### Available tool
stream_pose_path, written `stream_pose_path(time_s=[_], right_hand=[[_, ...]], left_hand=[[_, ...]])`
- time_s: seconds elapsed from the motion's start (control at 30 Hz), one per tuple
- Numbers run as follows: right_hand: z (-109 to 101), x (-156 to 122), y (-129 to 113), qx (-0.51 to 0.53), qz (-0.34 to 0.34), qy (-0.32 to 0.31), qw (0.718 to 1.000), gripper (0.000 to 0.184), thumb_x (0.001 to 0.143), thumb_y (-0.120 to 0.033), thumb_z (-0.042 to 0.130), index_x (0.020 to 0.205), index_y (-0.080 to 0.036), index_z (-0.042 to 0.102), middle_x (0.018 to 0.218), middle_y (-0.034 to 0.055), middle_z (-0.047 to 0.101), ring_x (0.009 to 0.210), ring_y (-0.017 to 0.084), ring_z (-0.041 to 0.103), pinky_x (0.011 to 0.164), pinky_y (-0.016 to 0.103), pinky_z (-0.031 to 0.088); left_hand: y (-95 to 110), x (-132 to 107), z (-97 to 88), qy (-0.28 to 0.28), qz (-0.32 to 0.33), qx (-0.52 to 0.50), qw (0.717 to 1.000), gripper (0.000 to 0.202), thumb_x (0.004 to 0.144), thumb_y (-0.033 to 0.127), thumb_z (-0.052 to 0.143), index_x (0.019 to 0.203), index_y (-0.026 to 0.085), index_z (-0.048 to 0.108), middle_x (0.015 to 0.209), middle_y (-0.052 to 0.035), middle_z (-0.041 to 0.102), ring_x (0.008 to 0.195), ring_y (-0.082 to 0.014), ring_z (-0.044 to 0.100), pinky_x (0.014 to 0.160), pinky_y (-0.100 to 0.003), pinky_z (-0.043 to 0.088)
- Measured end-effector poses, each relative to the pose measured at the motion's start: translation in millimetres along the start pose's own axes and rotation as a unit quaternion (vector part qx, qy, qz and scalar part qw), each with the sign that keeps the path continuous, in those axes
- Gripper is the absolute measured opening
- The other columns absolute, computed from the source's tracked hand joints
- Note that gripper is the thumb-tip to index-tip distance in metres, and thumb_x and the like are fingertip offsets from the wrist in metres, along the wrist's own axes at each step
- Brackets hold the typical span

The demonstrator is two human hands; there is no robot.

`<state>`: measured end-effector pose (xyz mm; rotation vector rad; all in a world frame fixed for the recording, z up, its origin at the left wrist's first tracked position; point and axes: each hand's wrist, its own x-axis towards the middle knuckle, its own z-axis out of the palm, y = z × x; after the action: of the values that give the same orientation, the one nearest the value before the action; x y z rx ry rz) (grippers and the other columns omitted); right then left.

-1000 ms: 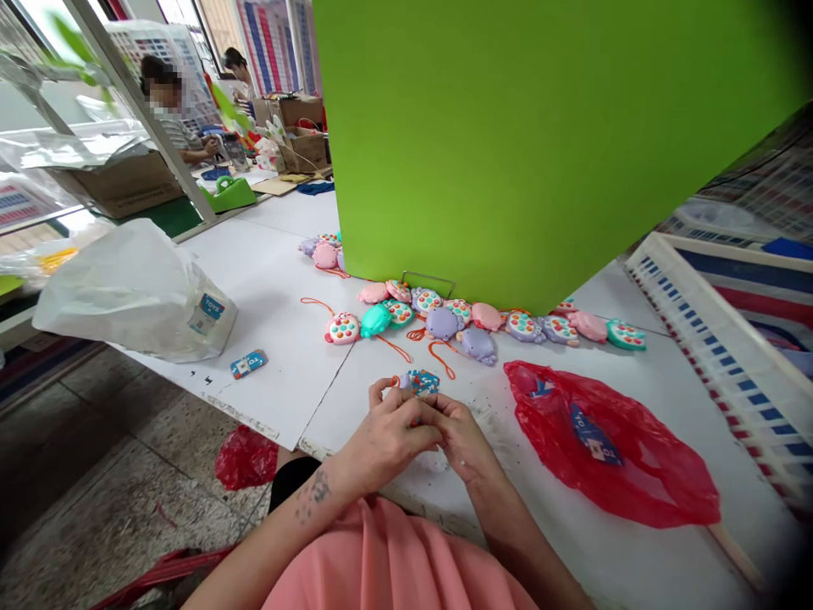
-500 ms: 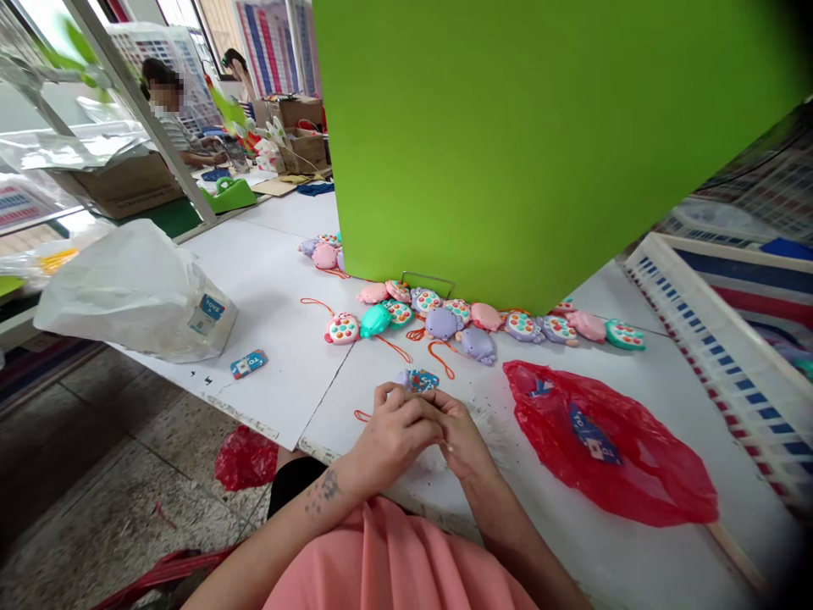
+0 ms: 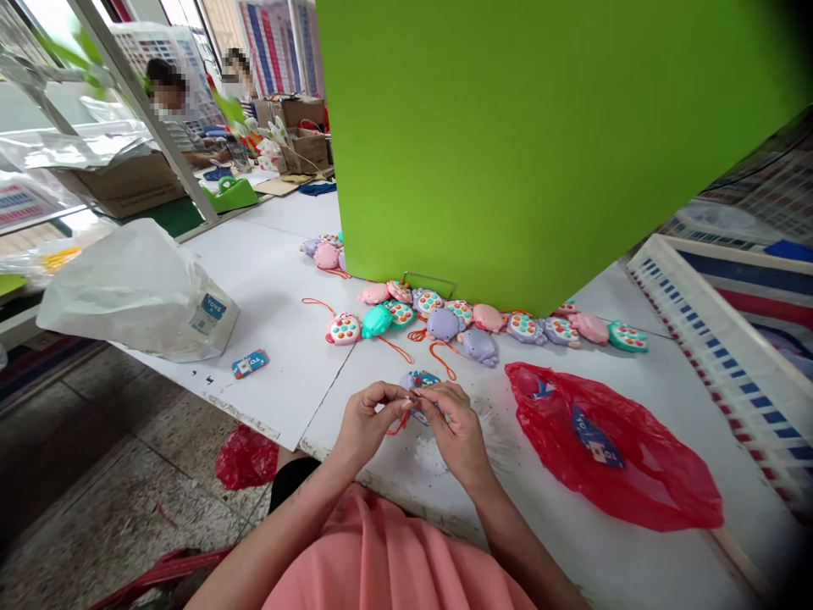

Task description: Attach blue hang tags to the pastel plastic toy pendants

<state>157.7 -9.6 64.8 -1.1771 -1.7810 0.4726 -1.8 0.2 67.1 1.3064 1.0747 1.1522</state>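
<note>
Both my hands meet over the near edge of the white table point(image 3: 273, 280). My left hand point(image 3: 365, 421) pinches an orange cord point(image 3: 399, 422) with its fingers closed. My right hand point(image 3: 456, 429) is closed too, gripping a small purple toy with a blue card point(image 3: 420, 380) that peeks out above the fingers. The cord hangs from between both hands. A row of small pastel animal toys point(image 3: 445, 320) with coloured buttons and orange cords lies just beyond, along the foot of a green board point(image 3: 527, 135).
A red plastic bag point(image 3: 610, 445) lies to the right, a white plastic bag point(image 3: 136, 292) to the left with a small blue card point(image 3: 249, 363) near it. A white crate point(image 3: 717, 339) stands at right. Other people sit at a far table with cardboard boxes point(image 3: 305, 144).
My hands have drawn apart slightly and lifted, and the orange cord now shows hanging between them. The toy stays in my right hand.
</note>
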Motion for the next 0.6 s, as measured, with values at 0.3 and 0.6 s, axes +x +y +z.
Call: stream_pose_path(time_s=[0.3,0.6], right_hand=[[-3.8,2.2,-15.9,-0.099,-0.063,-0.006,0.993,0.015,0.089,-0.016,0.046,0.091,-0.022,0.06,0.085,0.0032,0.064,0.091,0.021,0.05,0.087,0.042,0.036],[-5.8,2.3,-18.3,-0.119,-0.071,-0.012,0.99,0.015,0.089,-0.016,0.044,0.088,-0.021,0.058,0.084,0.0026,0.063,0.09,0.02,0.05,0.09,0.042,0.033]], left_hand=[[2.5,-0.6,-4.8,0.018,0.054,0.074,0.996,0.012,0.076,0.028,0.067,0.079,0.016,0.069,0.074,-0.0018,0.067,0.069,-0.0128,0.058,0.068,-0.023,0.046],[6.7,-3.3,-3.4,-0.004,0.073,0.099,0.992,0.012,0.077,0.029,0.067,0.081,0.018,0.07,0.073,-0.0013,0.066,0.069,-0.0123,0.059,0.068,-0.023,0.046]])
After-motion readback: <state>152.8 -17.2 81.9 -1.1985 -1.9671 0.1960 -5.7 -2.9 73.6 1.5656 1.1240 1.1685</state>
